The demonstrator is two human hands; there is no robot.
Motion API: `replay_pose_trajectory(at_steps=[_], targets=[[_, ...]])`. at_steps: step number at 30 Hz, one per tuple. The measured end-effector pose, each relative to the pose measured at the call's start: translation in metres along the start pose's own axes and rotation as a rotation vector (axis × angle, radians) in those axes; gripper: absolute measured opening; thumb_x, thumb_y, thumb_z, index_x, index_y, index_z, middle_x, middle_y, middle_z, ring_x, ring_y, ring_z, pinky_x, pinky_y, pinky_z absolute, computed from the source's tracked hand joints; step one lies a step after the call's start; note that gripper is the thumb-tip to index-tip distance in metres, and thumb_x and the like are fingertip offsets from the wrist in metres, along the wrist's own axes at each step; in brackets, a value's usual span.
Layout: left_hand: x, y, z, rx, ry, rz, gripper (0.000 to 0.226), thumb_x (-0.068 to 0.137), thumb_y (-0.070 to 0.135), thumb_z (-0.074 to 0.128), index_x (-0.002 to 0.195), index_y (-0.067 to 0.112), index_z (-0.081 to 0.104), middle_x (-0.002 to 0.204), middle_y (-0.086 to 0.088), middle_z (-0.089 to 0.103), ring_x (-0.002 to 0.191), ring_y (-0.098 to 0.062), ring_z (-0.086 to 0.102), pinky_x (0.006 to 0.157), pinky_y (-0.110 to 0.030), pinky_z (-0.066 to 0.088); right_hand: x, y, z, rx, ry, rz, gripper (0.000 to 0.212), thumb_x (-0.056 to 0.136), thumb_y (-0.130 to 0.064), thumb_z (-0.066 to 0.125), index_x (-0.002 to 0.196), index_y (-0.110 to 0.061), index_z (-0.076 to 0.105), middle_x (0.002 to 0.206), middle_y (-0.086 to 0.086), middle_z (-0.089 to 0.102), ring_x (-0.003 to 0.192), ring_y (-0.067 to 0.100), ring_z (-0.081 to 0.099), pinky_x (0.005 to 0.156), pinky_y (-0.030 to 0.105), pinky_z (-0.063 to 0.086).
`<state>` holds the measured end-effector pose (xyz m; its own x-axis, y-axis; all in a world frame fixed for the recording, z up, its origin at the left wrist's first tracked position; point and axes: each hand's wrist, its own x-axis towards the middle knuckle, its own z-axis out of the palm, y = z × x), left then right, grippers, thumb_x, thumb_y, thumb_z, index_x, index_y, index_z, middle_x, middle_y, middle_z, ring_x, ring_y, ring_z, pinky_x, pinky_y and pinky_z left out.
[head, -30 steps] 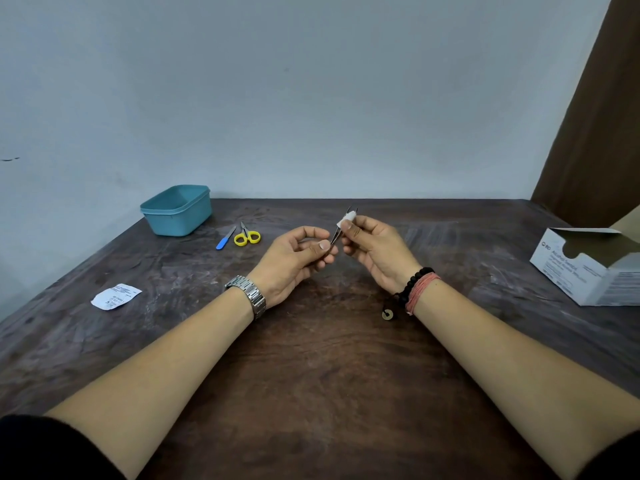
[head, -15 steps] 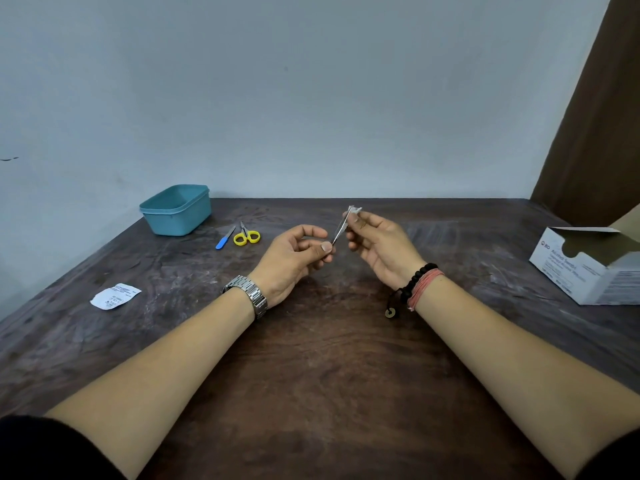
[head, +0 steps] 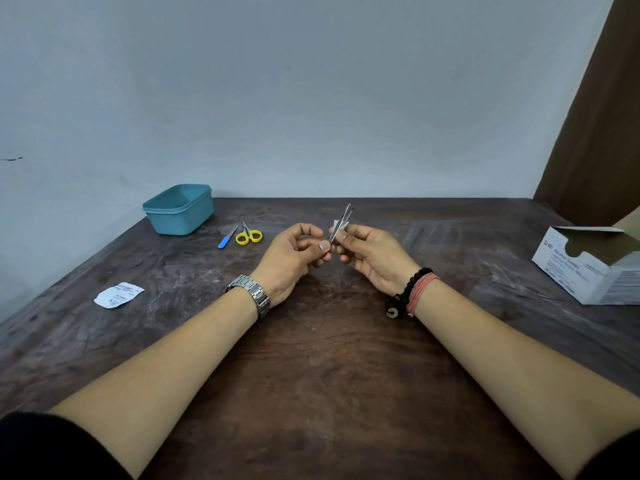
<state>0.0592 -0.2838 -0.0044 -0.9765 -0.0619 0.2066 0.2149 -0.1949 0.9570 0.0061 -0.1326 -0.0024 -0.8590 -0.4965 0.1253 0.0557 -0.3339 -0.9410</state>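
Table (head: 329, 375): dark scuffed wood, backed by pale grey wall (head: 311, 98). Over its centre, tweezers (head: 346, 213) tilted upward, lower end pinched by left hand (head: 294, 258); right hand (head: 374, 258) pinched white wad (head: 336, 224) against them. Teal tub (head: 178, 209), scissors (head: 247, 235) sat far left.

Head-worn view, down onto table (head: 329, 375)

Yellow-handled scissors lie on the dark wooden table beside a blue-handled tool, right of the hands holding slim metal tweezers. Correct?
No: the yellow-handled scissors lie left of the hands, not right, as the head view shows. They are beside the blue-handled tool on the dark wooden table, and the left hand and right hand hold the slim metal tweezers.
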Motion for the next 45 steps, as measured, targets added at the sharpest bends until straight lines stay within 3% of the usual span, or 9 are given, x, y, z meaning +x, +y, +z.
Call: replay_pose_trajectory(at_steps=[18,24,33,41,45], targets=[[-0.001,0.001,0.004,0.037,-0.013,0.027,0.017,0.088,-0.004,0.06,0.095,0.011,0.056,0.081,-0.01,0.065,0.066,-0.01,0.066,0.065,-0.02,0.052,-0.002,-0.004,0.0,0.002,0.095,-0.075,0.006,0.087,-0.003,0.063,0.086,-0.008,0.064,0.065,-0.006,0.064,0.059,0.002,0.058,0.055,0.015,0.049],[0.0,0.0,0.004,0.059,-0.005,0.027,0.015,0.089,-0.002,0.059,0.096,0.011,0.056,0.074,-0.002,0.071,0.067,-0.011,0.067,0.063,-0.019,0.052,-0.003,-0.004,0.0,-0.042,0.127,-0.066,0.006,0.085,-0.006,0.068,0.084,-0.01,0.063,0.07,-0.001,0.06,0.06,0.004,0.057,0.056,0.016,0.048],[0.0,-0.001,0.005,0.085,-0.03,0.026,0.014,0.09,-0.002,0.057,0.095,0.011,0.055,0.08,-0.009,0.069,0.066,-0.011,0.065,0.063,-0.02,0.051,-0.001,-0.017,-0.007,0.07,0.181,-0.114,0.005,0.086,-0.007,0.065,0.089,-0.011,0.065,0.079,0.0,0.061,0.064,0.007,0.055,0.055,0.016,0.047],[0.002,-0.004,0.003,0.111,0.013,0.052,0.015,0.09,-0.002,0.059,0.094,0.012,0.056,0.074,-0.002,0.071,0.066,-0.011,0.065,0.062,-0.019,0.05,-0.004,-0.005,0.002,-0.004,0.141,-0.068,0.006,0.087,-0.008,0.065,0.084,-0.012,0.066,0.067,-0.008,0.064,0.059,0.004,0.055,0.052,0.015,0.046],[0.002,-0.006,0.004,0.137,0.014,0.059,0.014,0.091,-0.001,0.058,0.093,0.012,0.056,0.075,-0.003,0.071,0.066,-0.011,0.065,0.062,-0.019,0.05,-0.003,-0.013,-0.004,0.053,0.204,-0.099,0.004,0.087,-0.006,0.065,0.087,-0.01,0.065,0.074,-0.002,0.062,0.059,0.004,0.054,0.052,0.015,0.045]])
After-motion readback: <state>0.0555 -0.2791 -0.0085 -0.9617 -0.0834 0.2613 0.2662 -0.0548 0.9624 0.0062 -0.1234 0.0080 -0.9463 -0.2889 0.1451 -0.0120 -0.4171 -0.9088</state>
